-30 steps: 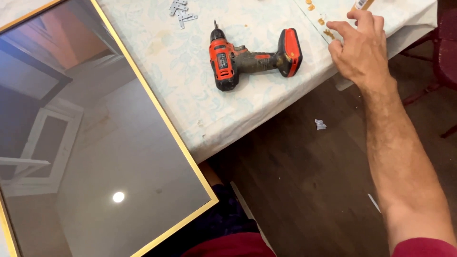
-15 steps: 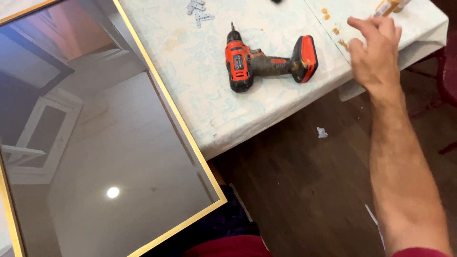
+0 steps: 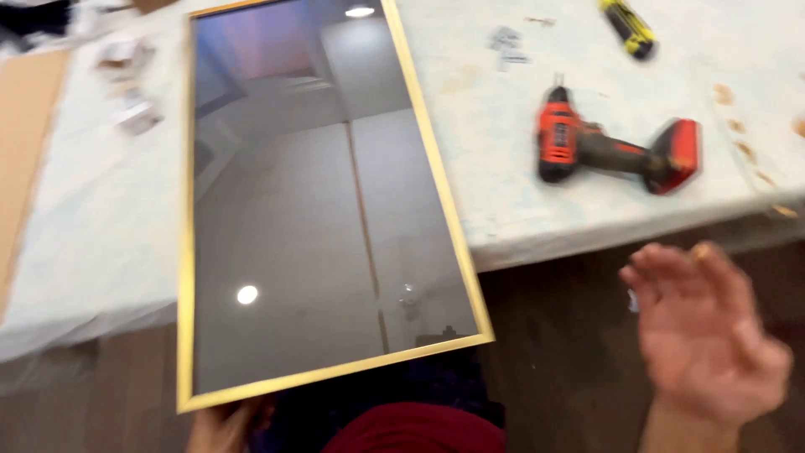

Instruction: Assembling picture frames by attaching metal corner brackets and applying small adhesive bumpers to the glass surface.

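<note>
While our right hand (image 3: 708,335) hangs in the air off the table's near edge, palm up and fingers spread, it has hold of nothing that we can make out — a small gold-coloured glint sits near one fingertip, too blurred to name. Our left hand (image 3: 225,424) shows only as a sliver under the bottom rail of the gold-framed mirror (image 3: 327,210), touching or propping that lower edge; whether its fingers are closed around the frame we cannot tell.

The mirror lies lengthwise on the cloth-covered table (image 3: 92,252), glass up and reflecting a ceiling and a light, with its lower end jutting past the table edge towards our lap. Well to its right, flat on the cloth and untouched, lies the red-and-black cordless drill (image 3: 616,151), and beyond it a yellow-and-black tool handle (image 3: 627,27). A few small grey fittings (image 3: 507,46) lie between mirror and drill, near the far edge.

As far as we can judge, the work is at an early or in-between stage — the frame is laid out and the tools are at hand, but no hardware shows on the frame from this side, and nothing is being driven.
</note>
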